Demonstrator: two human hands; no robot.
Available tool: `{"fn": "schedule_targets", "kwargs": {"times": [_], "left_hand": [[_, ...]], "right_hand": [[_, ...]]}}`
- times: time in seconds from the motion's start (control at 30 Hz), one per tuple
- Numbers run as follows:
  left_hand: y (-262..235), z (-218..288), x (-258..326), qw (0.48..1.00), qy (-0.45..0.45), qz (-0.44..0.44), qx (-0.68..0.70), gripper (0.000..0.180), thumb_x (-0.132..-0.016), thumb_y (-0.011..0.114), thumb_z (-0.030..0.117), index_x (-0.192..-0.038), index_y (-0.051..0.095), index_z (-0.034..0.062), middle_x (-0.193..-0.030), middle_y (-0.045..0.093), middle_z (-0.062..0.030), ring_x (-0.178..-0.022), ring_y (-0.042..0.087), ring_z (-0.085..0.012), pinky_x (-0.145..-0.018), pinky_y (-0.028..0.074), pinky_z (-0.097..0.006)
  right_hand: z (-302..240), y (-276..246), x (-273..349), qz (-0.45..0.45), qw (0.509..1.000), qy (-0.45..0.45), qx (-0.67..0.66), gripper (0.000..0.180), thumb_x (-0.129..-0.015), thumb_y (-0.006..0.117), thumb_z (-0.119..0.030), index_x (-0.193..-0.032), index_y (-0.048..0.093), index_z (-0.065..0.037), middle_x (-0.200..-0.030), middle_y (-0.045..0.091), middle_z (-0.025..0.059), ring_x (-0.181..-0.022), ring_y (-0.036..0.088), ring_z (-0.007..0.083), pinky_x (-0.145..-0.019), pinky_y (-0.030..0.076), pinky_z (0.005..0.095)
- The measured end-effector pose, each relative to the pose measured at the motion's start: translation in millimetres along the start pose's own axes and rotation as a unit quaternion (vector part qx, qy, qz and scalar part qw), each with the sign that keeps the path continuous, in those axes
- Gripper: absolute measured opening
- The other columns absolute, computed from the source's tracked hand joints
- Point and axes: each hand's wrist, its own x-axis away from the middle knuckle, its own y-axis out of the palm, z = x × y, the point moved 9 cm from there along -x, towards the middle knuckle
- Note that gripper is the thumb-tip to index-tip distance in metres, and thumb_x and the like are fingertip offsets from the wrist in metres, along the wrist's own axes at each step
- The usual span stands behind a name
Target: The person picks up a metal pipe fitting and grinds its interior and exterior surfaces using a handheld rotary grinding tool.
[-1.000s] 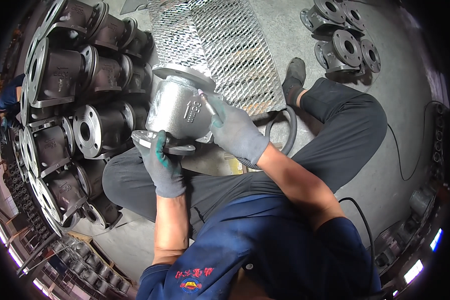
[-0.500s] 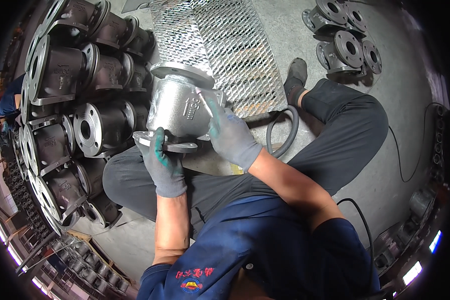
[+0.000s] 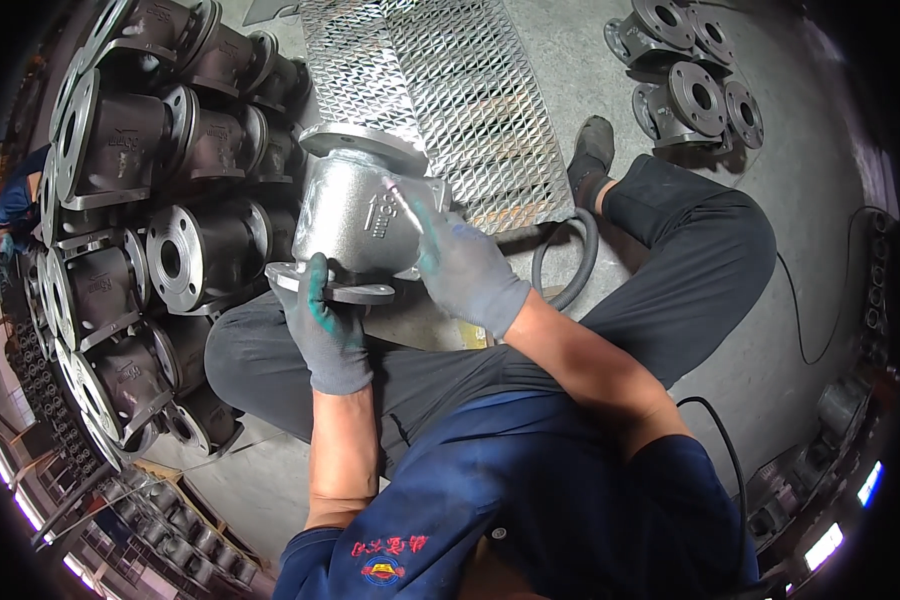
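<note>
A silvery-grey cast flanged valve body (image 3: pixel 342 205) stands tilted in front of me, with a raised arrow and lettering on its side. My gloved left hand (image 3: pixel 325 335) is closed on its lower flange (image 3: pixel 362 294), thumb over the rim, the other fingers hidden underneath. In my gloved right hand (image 3: pixel 465 270) is a slim pale rod with a pinkish tip (image 3: pixel 392 188), held like a pen. The tip is at the casting's surface beside the raised lettering, below the upper flange (image 3: pixel 365 146); I cannot tell whether it touches.
Dark flanged castings (image 3: pixel 120 150) are stacked on my left, close to my knee. Beyond the workpiece lies a textured metal sheet (image 3: pixel 480 110). A thick grey hose (image 3: pixel 570 275) curls by its corner. More castings (image 3: pixel 685 100) stand far right. A person in blue (image 3: pixel 18 200) is at the left edge.
The rod's tip has shifted slightly left and down along the casting, and my right hand has moved a little with it. My left hand and the valve body stay nearly still.
</note>
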Motion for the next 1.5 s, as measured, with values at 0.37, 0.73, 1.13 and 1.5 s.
{"fn": "schedule_targets", "kwargs": {"times": [0.37,0.73,1.13,1.5], "left_hand": [[-2,-4,-2,1.0,-0.027,0.004,0.005,0.029,-0.108,0.066,0.028,-0.121,0.054,0.0049,-0.109,0.063,-0.0155,-0.09,0.072,-0.0318,-0.068,0.067,-0.05],[6,9,5,0.999,0.017,0.02,0.021,0.025,-0.104,0.064,0.013,-0.127,0.056,0.0077,-0.11,0.061,-0.009,-0.096,0.067,-0.0226,-0.086,0.062,-0.039],[17,24,10,0.996,0.071,-0.038,-0.044,0.072,-0.094,0.069,0.008,-0.157,0.037,-0.0017,-0.136,0.054,-0.0087,-0.121,0.055,-0.017,-0.107,0.046,-0.032],[31,43,18,0.99,0.137,-0.022,-0.03,0.084,-0.09,0.063,0.006,-0.166,0.028,-0.001,-0.136,0.059,-0.0143,-0.104,0.064,-0.0173,-0.09,0.055,-0.028]], "right_hand": [[9,-19,-21,-0.037,0.998,0.005,-0.057,0.062,-0.104,0.056,-0.014,-0.165,0.045,-0.013,-0.116,0.075,0.0262,-0.109,0.074,0.0454,-0.1,0.058,0.0538],[2,-24,-25,-0.043,0.998,-0.039,-0.03,0.06,-0.108,0.054,-0.015,-0.166,0.045,-0.02,-0.134,0.071,0.0264,-0.116,0.071,0.0477,-0.103,0.057,0.0538],[-18,-42,-31,-0.086,0.996,-0.016,-0.01,0.053,-0.106,0.057,-0.014,-0.159,0.054,-0.013,-0.12,0.074,0.0264,-0.109,0.072,0.047,-0.097,0.058,0.0531],[-30,-59,-46,-0.098,0.992,-0.041,0.072,0.04,-0.107,0.062,-0.02,-0.146,0.064,-0.013,-0.112,0.075,0.027,-0.102,0.072,0.0506,-0.089,0.058,0.0547]]}}
